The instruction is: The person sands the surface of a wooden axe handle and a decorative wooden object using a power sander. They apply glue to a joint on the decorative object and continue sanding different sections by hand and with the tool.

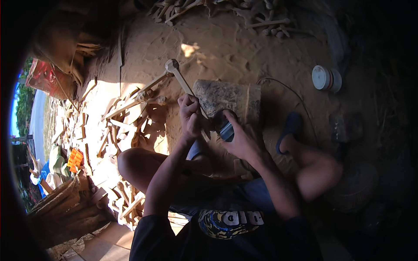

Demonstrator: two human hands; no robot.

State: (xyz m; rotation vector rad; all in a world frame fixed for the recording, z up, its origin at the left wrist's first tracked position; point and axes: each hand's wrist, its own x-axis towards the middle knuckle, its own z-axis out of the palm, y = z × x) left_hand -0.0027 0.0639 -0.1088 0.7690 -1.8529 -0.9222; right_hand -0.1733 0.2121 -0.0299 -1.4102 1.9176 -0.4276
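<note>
Rustic woodworking spot, sandy ground [244, 56], scattered wood pieces [124, 108]

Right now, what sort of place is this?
Probably a small woodworking spot on sandy ground: the left hand holds a shaped stick, wood pieces lie heaped at left, and a block sits in front.

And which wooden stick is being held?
The knob-ended stick with the left hand wrapped around its shaft. The other sticks lie about on the ground, with no hand on them.
</note>
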